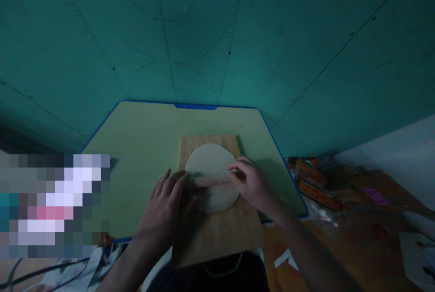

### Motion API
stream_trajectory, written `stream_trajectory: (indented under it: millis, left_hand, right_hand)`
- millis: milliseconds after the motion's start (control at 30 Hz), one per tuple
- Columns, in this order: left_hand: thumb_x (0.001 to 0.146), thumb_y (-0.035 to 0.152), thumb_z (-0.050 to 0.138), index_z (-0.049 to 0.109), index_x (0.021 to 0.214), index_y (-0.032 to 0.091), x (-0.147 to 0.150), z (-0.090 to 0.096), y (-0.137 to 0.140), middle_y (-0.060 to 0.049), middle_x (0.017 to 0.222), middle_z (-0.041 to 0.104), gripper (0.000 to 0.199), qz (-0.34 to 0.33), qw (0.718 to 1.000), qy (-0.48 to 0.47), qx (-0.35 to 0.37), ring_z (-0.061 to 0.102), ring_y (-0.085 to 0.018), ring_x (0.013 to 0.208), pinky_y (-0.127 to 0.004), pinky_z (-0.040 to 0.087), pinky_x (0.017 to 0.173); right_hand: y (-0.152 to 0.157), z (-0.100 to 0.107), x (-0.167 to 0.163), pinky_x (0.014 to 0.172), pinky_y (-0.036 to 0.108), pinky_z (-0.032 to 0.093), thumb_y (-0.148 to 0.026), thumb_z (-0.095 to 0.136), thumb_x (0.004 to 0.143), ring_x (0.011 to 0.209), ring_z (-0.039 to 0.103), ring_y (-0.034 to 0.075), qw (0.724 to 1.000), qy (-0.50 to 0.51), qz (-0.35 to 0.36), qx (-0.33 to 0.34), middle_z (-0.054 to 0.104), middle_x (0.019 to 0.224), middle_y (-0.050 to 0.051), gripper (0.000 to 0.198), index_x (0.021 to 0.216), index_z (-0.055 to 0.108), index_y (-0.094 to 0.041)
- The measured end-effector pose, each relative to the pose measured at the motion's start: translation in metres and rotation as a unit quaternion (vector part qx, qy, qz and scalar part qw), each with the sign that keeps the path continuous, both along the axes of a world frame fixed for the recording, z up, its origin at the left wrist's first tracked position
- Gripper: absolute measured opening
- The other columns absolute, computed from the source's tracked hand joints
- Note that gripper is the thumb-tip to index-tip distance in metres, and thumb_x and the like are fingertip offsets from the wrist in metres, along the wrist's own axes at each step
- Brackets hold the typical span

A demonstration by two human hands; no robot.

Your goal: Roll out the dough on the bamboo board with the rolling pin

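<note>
A round, flat sheet of pale dough (210, 158) lies on a wooden board (217, 237). Across the dough runs a slim rolling pin (211, 181), slightly blurred. At its left end is my left hand (166, 199), palm down, with the fingers bent over it and the thumb low over the dough's edge. My right hand (249, 179) has its fingertips closed around the pin's right end. Both ends of the pin are partly hidden by my hands.
The board rests on a pale tabletop (142, 147) with a blue rim, against a green wall (210, 34). Plastic-wrapped packages (316, 183) and cardboard (387, 188) lie to the right. Cables and papers (78, 274) are at lower left, below a pixelated patch.
</note>
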State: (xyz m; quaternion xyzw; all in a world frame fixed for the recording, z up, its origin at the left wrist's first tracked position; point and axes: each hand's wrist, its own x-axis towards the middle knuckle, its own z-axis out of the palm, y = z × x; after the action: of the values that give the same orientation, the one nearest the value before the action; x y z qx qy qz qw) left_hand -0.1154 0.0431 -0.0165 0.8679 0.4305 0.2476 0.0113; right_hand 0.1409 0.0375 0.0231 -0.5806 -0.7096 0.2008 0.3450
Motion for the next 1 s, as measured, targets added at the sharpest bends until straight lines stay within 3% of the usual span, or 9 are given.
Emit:
stream_trajectory:
  millis: [133, 233, 433, 667, 767, 867, 1000]
  left_hand:
    - [0.103, 0.031, 0.045, 0.057, 0.110, 0.016, 0.001, 0.013, 0.006, -0.015, 0.116, 0.066, 0.020, -0.027, 0.999, -0.032, 0.025, 0.059, -0.036, 0.121, -0.051, 0.058, 0.089]
    - [0.103, 0.028, 0.043, 0.056, 0.095, 0.018, 0.010, 0.022, 0.013, -0.015, 0.111, 0.066, 0.019, -0.030, 0.999, -0.029, 0.030, 0.065, -0.030, 0.101, -0.044, 0.059, 0.078]
    - [0.101, 0.026, 0.044, 0.058, 0.093, 0.017, 0.025, 0.031, 0.034, -0.015, 0.105, 0.067, 0.019, -0.010, 0.999, 0.035, 0.026, 0.064, -0.031, 0.093, -0.045, 0.056, 0.075]
    - [0.098, 0.022, 0.046, 0.065, 0.084, 0.017, 0.036, 0.037, 0.095, -0.012, 0.090, 0.070, 0.023, 0.038, 0.996, 0.084, -0.004, 0.066, -0.029, 0.083, -0.039, 0.052, 0.071]
    - [0.097, 0.022, 0.048, 0.066, 0.084, 0.016, 0.039, 0.041, 0.109, -0.012, 0.090, 0.071, 0.023, 0.061, 0.994, 0.091, -0.005, 0.066, -0.028, 0.083, -0.037, 0.051, 0.070]
    - [0.097, 0.020, 0.048, 0.065, 0.083, 0.017, 0.038, 0.042, 0.093, -0.012, 0.089, 0.071, 0.022, 0.043, 0.996, 0.082, 0.012, 0.066, -0.027, 0.082, -0.037, 0.051, 0.069]
    - [0.103, 0.020, 0.040, 0.063, 0.098, 0.017, 0.034, 0.033, 0.036, -0.011, 0.103, 0.072, 0.024, -0.031, 0.997, 0.064, 0.036, 0.067, -0.025, 0.090, -0.036, 0.053, 0.073]
  right_hand:
    - [-0.003, -0.003, 0.009, 0.063, 0.028, 0.041, -0.016, 0.052, 0.090, 0.069, 0.059, 0.017, 0.996, -0.060, -0.037, 0.056, 0.060, 0.073, 0.000, 0.014, 0.079, 0.057, -0.022]
    - [-0.005, -0.011, 0.007, 0.066, 0.029, 0.042, -0.016, 0.048, 0.091, 0.074, 0.062, 0.019, 0.989, -0.121, -0.054, 0.071, 0.065, 0.079, 0.004, 0.014, 0.086, 0.061, -0.021]
    - [0.002, -0.017, -0.005, 0.065, 0.032, 0.042, -0.020, 0.043, 0.093, 0.079, 0.062, 0.022, 0.968, -0.220, -0.103, 0.062, 0.066, 0.094, 0.010, 0.023, 0.099, 0.065, -0.018]
    - [0.061, -0.001, -0.005, 0.078, 0.036, 0.043, -0.019, 0.049, 0.090, 0.089, 0.059, 0.025, 0.952, -0.289, -0.097, 0.037, 0.064, 0.098, 0.011, 0.017, 0.095, 0.065, -0.018]
    - [0.084, 0.002, -0.005, 0.079, 0.037, 0.043, -0.018, 0.048, 0.091, 0.092, 0.059, 0.026, 0.946, -0.302, -0.112, 0.035, 0.064, 0.100, 0.012, 0.018, 0.095, 0.066, -0.017]
    - [0.078, 0.001, -0.006, 0.082, 0.038, 0.044, -0.018, 0.048, 0.092, 0.094, 0.059, 0.026, 0.948, -0.298, -0.104, 0.030, 0.065, 0.104, 0.013, 0.020, 0.100, 0.066, -0.016]
    - [0.025, -0.004, -0.008, 0.088, 0.043, 0.044, -0.026, 0.046, 0.096, 0.102, 0.058, 0.029, 0.955, -0.286, -0.081, 0.012, 0.065, 0.118, 0.015, 0.034, 0.123, 0.063, -0.014]
